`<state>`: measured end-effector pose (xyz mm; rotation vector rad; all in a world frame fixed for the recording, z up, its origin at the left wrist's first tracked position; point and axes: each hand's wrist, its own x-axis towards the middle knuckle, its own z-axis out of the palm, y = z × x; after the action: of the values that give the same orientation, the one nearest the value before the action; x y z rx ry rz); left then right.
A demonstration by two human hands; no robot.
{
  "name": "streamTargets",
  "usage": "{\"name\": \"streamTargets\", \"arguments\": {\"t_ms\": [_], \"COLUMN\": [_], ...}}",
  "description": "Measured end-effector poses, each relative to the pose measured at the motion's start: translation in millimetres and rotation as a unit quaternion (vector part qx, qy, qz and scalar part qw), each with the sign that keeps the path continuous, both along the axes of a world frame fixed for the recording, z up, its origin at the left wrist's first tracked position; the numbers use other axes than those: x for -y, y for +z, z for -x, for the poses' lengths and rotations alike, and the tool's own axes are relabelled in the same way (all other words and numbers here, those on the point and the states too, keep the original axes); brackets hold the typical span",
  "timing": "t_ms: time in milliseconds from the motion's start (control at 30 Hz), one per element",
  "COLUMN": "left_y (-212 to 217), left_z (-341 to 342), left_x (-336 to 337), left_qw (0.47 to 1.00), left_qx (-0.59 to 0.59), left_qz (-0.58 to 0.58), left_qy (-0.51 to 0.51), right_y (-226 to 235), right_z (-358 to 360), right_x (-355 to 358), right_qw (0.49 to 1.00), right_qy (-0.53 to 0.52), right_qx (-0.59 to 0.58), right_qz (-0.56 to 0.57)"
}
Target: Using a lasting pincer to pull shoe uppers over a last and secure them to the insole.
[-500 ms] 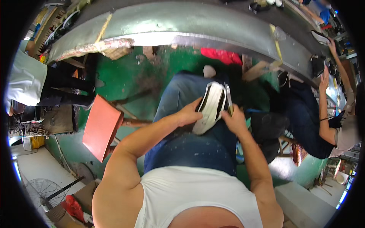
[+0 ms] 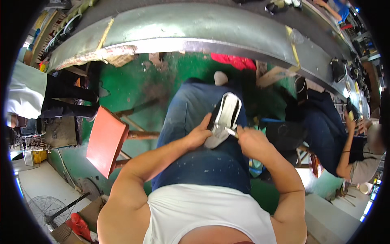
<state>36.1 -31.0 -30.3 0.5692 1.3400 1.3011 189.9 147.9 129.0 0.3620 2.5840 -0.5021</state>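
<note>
Across the top of the frame runs the long, grey, metal-topped workbench (image 2: 158, 30), and below it, mid-frame, the person's dark blue trousers (image 2: 176, 116) make a lap. Left of that lap, the rectangular orange-red stool with wooden legs (image 2: 106, 140) stands tilted in this view. And here's the centrepiece: the long white-and-black shoe (image 2: 230, 106), lying across the lap just right of centre, its narrow opening-like strip toward the top, its pale grey end near the belly. The thighs seem to serve as a rest, leaving 2 hands free to steady and work it.

Look at the right hand (image 2: 254, 142): fingers curled tight, pinching the slim metal tool (image 2: 230, 131), wrist angled in from the lower right, likely for control close to the surface. The tool slants left over the shoe's lower half. Opposite, the left hand (image 2: 198, 136) comes in from the lower left, index finger stretched upward, thumb at the shoe's edge, seemingly bracing it; whether its hidden fingers close underneath, I can't tell.
</note>
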Motion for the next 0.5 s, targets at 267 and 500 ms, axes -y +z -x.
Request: {"name": "streamTargets", "arguments": {"t_ms": [267,500], "left_y": [0.7,2.9], "left_z": [-8.4,-4.3], "left_x": [-27.8,-37.4], "left_qw": [0.958,0.926], "left_qx": [-0.182,-0.339], "left_qz": [0.165,0.066], "left_qy": [0.148,0.154], "right_y": [-66.7,-60.8], "right_z": [-17.3,-9.5], "right_x": [30.3,-16.2], "right_qw": [0.972,0.968], "right_qy": [-0.159,-0.061], "right_qx": [-0.090,-0.240], "right_qz": [0.145,-0.030]}}
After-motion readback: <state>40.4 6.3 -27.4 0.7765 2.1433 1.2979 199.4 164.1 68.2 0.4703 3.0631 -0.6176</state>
